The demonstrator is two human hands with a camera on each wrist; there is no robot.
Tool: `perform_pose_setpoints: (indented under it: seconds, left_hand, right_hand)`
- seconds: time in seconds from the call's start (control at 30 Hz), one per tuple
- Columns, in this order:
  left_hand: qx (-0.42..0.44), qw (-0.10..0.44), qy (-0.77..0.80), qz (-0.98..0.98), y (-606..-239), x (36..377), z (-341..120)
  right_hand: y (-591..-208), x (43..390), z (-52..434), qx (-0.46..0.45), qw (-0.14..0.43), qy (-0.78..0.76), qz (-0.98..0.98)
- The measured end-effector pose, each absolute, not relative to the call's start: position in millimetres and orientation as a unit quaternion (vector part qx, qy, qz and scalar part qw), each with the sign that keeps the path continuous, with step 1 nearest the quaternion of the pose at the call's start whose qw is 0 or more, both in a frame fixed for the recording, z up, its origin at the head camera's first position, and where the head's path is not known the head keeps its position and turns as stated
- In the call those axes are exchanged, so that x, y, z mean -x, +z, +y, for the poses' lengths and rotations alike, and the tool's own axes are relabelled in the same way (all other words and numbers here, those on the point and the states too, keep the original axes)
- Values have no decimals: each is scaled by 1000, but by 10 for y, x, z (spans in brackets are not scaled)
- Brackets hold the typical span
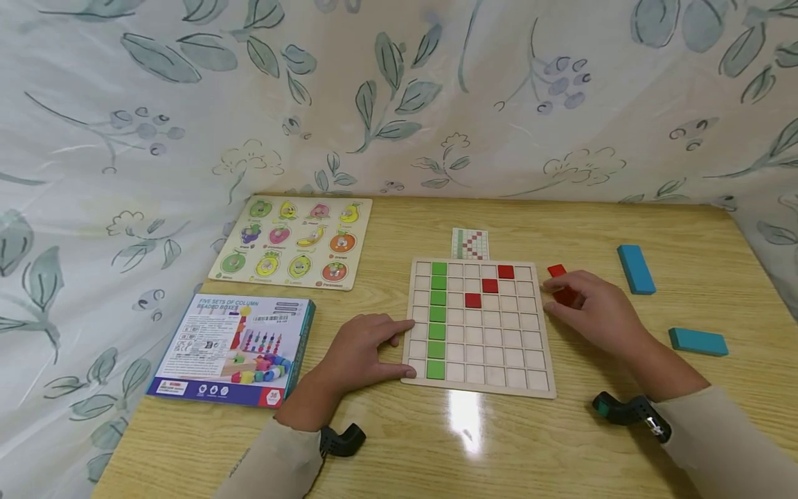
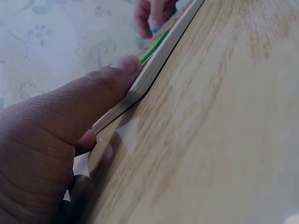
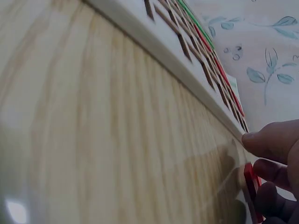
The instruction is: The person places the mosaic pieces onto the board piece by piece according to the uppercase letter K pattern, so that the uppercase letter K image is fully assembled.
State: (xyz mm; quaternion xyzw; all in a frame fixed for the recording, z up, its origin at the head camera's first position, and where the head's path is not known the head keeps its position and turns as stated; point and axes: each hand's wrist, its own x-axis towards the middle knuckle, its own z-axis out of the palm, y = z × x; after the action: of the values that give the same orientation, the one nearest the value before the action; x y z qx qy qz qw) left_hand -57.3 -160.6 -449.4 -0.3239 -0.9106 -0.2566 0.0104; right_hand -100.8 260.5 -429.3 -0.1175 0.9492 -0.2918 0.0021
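Observation:
A square wooden grid board [image 1: 499, 389] lies flat, with a column of green tiles [image 1: 438, 314] and a diagonal of three red tiles [image 1: 490, 285]. My left hand [image 1: 368, 350] is at its left edge; thumb and index finger are extended and touch the rim. In the left wrist view, the thumb [image 2: 110, 77] presses along the board's side. My right hand [image 1: 595, 312] is at the right edge, thumb and index finger apart, their tips close to the rim. Under its fingers, partly hidden, lies a red block [image 1: 557, 269], also seen beside the fingers in the right wrist view.
A small pattern card [image 1: 470, 242] lies behind the board. To the right are two blue blocks [image 1: 636, 269]. A fruit picture board [image 1: 287, 242] and a boxed bead set [image 1: 233, 346] lie on the left. Floral cloth [image 1: 399, 104] hangs behind the wooden table [image 1: 399, 443].

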Motion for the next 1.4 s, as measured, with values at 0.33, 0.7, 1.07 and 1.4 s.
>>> perform_pose_setpoints:
  seconds: [0.33,0.7,1.07,1.4]
  left_hand:
    - [322,8,-253,-912,-4500,574,-1603]
    - [329,21,-251,-910,-4503,578,-1599]
    - [322,7,-245,-914,-4504,572,-1596]
    - [320,10,-246,-915,-4491,569,-1597]
  right_hand:
    - [-4360,924,2750,129,-14,-272,953]
    - [-4383,755,2823,87,-20,-271,958]
    - [-4400,727,2822,65,-22,-280,958]
    - [-4345,754,2822,62,1,-295,953]
